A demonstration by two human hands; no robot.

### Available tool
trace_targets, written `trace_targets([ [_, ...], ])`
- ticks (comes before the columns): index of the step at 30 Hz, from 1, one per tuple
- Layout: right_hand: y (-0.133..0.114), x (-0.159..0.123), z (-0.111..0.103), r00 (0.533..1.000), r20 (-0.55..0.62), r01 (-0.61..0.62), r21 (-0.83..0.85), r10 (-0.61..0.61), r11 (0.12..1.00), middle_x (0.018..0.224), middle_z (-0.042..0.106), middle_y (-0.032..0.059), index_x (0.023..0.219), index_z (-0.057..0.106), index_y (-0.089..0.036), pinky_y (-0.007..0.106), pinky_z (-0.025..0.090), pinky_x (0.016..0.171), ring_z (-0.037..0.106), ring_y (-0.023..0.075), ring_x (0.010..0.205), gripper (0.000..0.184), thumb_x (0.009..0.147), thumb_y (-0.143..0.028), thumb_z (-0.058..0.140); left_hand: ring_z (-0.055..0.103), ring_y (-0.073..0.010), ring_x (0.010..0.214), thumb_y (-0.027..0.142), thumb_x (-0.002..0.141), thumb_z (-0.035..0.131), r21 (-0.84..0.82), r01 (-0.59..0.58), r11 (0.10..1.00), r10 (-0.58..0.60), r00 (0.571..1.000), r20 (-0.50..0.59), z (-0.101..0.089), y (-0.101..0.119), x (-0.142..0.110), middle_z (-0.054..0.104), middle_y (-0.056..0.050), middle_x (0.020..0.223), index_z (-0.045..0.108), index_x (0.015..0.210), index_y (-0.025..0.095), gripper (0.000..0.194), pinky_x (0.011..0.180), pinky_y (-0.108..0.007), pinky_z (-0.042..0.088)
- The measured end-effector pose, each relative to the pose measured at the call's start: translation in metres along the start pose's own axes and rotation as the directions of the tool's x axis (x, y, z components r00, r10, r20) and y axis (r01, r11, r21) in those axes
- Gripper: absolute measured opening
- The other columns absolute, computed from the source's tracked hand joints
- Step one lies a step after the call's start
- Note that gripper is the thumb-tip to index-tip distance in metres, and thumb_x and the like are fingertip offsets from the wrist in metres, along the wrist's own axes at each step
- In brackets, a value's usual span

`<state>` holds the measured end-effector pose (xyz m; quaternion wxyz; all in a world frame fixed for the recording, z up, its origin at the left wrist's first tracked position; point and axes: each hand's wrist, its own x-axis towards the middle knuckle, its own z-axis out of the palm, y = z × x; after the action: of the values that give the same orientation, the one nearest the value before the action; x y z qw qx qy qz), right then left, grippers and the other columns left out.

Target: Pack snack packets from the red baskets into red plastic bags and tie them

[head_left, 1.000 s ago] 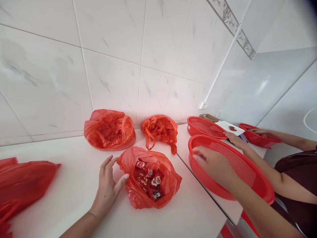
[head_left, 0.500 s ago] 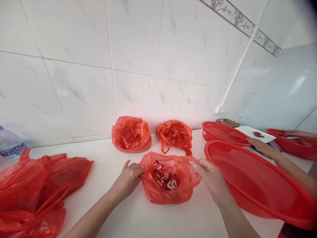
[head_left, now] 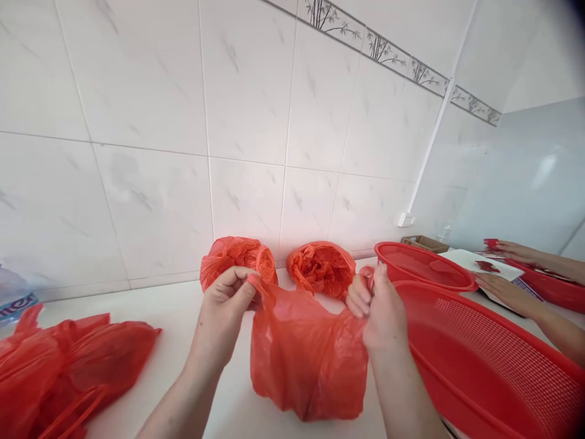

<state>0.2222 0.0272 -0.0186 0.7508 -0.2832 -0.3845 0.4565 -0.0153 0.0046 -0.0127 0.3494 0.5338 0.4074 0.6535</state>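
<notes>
Red plastic bag [head_left: 308, 353] held up by both handles over the white table [head_left: 178, 317].

Head view: left hand [head_left: 223, 314], fingers curled and pinching the bag's left handle; right hand [head_left: 377, 305], fingers closed in a pinch on the right handle. Bag hangs between the two hands, mouth drawn up, its bottom at or just above the table; contact cannot be told. Behind it, against the tiled wall [head_left: 247, 110]: two crumpled red bags, one [head_left: 235, 256] behind the left hand, one [head_left: 320, 268] between the hands. At left: heap of red bags [head_left: 68, 366] lying on the table; part of a water bottle [head_left: 13, 296] at the frame edge. At right: large red mesh basket [head_left: 493, 366] just beside the right hand, a second red basket [head_left: 423, 265] behind it. Far right: another person's two hands [head_left: 500, 286] on a white sheet.
</notes>
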Motion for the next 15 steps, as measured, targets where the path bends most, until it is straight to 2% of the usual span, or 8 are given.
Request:
trace_targets([
  [2, 0.004, -0.008, 0.01, 0.994, 0.11, 0.018, -0.041, -0.013, 0.999, 0.047, 0.029, -0.0099, 0.08, 0.051, -0.024, 0.019, 0.019, 0.035, 0.021, 0.0058, 0.036, 0.036, 0.087, -0.059, 0.045, 0.059, -0.0136, 0.063, 0.034, 0.08, 0.06, -0.029, -0.016, 0.999, 0.018, 0.997, 0.074, 0.015, -0.003, -0.003, 0.061, 0.0, 0.07, 0.06, 0.083, 0.019, 0.015, 0.059, -0.027, 0.051],
  [5, 0.004, -0.023, 0.019, 0.942, 0.314, -0.035, -0.251, 0.116, 0.967, 0.052, 0.034, -0.0087, 0.106, 0.056, -0.025, 0.019, 0.022, 0.04, 0.025, 0.0061, 0.041, 0.039, 0.089, -0.057, 0.044, 0.059, -0.0142, 0.068, 0.029, 0.079, 0.058, 0.083, -0.092, 0.992, 0.074, 0.977, 0.199, 0.032, -0.004, -0.008, 0.064, -0.002, 0.076, 0.063, 0.088, 0.021, 0.012, 0.059, -0.026, 0.05],
  [6, 0.003, -0.027, 0.021, 0.891, 0.404, -0.062, -0.339, 0.205, 0.939, 0.055, 0.036, -0.0083, 0.117, 0.052, -0.026, 0.019, 0.025, 0.043, 0.028, 0.0065, 0.044, 0.041, 0.088, -0.054, 0.049, 0.059, -0.014, 0.068, 0.025, 0.078, 0.057, 0.144, -0.132, 0.981, 0.099, 0.972, 0.213, 0.036, -0.004, -0.009, 0.065, -0.002, 0.078, 0.063, 0.088, 0.021, 0.012, 0.059, -0.025, 0.049],
  [8, 0.001, -0.033, 0.023, 0.737, 0.56, -0.094, -0.471, 0.379, 0.877, 0.057, 0.037, -0.0087, 0.136, 0.039, -0.028, 0.02, 0.028, 0.048, 0.032, 0.0077, 0.049, 0.058, 0.085, -0.046, 0.059, 0.058, -0.0131, 0.067, 0.016, 0.075, 0.054, 0.29, -0.227, 0.93, 0.173, 0.964, 0.201, 0.041, -0.006, -0.012, 0.066, 0.0, 0.078, 0.063, 0.086, 0.022, 0.016, 0.059, -0.025, 0.047],
  [10, 0.003, -0.035, 0.025, 0.604, 0.636, -0.118, -0.524, 0.479, 0.844, 0.055, 0.035, -0.0101, 0.141, 0.03, -0.028, 0.02, 0.025, 0.048, 0.03, 0.0077, 0.05, 0.072, 0.08, -0.039, 0.067, 0.056, -0.0123, 0.063, 0.009, 0.071, 0.05, 0.408, -0.311, 0.858, 0.258, 0.949, 0.181, 0.043, -0.008, -0.015, 0.063, 0.002, 0.071, 0.063, 0.082, 0.023, 0.022, 0.056, -0.025, 0.045],
  [12, 0.008, -0.034, 0.028, 0.566, 0.65, -0.142, -0.529, 0.507, 0.837, 0.057, 0.035, -0.0097, 0.131, 0.043, -0.026, 0.02, 0.022, 0.048, 0.028, 0.007, 0.051, 0.062, 0.076, -0.035, 0.071, 0.054, -0.0121, 0.06, 0.007, 0.071, 0.051, 0.43, -0.34, 0.837, 0.273, 0.939, 0.211, 0.043, -0.009, -0.017, 0.061, 0.003, 0.065, 0.064, 0.077, 0.023, 0.022, 0.053, -0.024, 0.044],
  [14, 0.014, -0.032, 0.031, 0.577, 0.65, -0.139, -0.52, 0.495, 0.843, 0.062, 0.039, -0.0072, 0.1, 0.058, -0.022, 0.021, 0.025, 0.05, 0.032, 0.0071, 0.055, 0.031, 0.075, -0.035, 0.07, 0.056, -0.0122, 0.06, 0.01, 0.075, 0.053, 0.386, -0.324, 0.864, 0.231, 0.936, 0.267, 0.042, -0.008, -0.019, 0.062, 0.002, 0.066, 0.065, 0.077, 0.023, 0.018, 0.052, -0.024, 0.046],
  [15, 0.017, -0.03, 0.032, 0.594, 0.644, -0.128, -0.517, 0.482, 0.847, 0.064, 0.041, -0.006, 0.084, 0.058, -0.019, 0.021, 0.027, 0.052, 0.034, 0.0073, 0.057, 0.022, 0.076, -0.037, 0.069, 0.057, -0.0125, 0.062, 0.012, 0.079, 0.054, 0.366, -0.32, 0.874, 0.221, 0.932, 0.287, 0.041, -0.007, -0.02, 0.064, 0.001, 0.07, 0.066, 0.082, 0.024, 0.018, 0.053, -0.024, 0.047],
])
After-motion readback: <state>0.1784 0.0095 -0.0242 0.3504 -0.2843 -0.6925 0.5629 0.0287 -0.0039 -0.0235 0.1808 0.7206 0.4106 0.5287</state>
